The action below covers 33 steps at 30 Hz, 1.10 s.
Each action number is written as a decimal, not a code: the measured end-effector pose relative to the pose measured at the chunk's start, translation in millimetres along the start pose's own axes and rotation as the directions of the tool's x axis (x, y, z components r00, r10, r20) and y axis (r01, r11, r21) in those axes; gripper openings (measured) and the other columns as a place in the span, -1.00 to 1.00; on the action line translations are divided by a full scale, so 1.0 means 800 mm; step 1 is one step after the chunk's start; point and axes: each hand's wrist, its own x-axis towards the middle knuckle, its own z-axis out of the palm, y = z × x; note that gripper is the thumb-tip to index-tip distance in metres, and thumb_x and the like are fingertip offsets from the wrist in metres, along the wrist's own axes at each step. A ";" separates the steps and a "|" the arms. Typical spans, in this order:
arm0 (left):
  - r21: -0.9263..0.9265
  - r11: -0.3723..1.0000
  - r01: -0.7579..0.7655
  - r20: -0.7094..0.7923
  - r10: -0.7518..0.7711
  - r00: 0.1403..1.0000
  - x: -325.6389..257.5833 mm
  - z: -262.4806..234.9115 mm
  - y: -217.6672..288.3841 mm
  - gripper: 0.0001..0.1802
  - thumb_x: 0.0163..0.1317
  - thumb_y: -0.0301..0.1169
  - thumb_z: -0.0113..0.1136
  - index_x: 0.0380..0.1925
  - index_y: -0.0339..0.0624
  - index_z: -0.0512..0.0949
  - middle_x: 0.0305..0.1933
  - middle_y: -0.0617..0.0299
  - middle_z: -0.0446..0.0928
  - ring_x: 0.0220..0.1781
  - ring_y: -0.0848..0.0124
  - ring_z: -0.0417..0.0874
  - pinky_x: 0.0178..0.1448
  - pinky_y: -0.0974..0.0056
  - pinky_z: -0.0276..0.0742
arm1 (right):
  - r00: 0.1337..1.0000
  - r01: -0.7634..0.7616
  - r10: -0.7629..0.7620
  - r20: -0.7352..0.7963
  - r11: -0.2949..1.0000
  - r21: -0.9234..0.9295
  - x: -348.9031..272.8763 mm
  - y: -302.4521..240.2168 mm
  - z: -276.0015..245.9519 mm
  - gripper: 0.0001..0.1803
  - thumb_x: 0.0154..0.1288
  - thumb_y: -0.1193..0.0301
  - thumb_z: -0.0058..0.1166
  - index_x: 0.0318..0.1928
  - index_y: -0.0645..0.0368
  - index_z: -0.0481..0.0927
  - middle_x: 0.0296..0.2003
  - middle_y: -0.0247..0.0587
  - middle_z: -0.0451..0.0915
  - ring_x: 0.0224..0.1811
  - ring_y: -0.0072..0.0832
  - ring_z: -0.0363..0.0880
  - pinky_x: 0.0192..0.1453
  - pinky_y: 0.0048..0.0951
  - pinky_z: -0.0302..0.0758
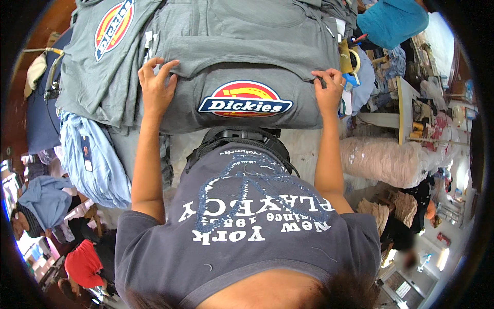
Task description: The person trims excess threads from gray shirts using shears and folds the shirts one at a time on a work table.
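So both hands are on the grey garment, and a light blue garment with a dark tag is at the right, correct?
Not quite: the head view shows the light blue garment with its dark tag at the person's left. The left hand and right hand are indeed on the grey garment.

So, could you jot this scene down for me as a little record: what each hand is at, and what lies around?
Left hand: at the grey cloth, left end of its curved edge; whether it pinches is unclear
Right hand: at that edge's right end; pinch unclear too
Below the edge: colourful badge
Left: light blue cloth with a dark tag
Upper right: teal cloth
Lower left: person in red
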 end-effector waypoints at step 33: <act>-0.382 0.626 0.679 -0.122 -0.763 0.635 -0.198 -0.020 0.042 -0.75 -0.14 -0.56 0.21 -0.41 -0.24 0.39 -0.36 0.16 0.43 -0.35 0.31 0.48 -0.26 0.36 0.41 | 0.814 -0.209 -0.383 0.438 0.510 0.834 0.229 -0.162 0.199 -0.79 -0.11 0.63 -0.05 -0.35 0.30 0.52 -0.35 -0.26 0.50 -0.26 -0.49 0.44 -0.12 -0.53 0.33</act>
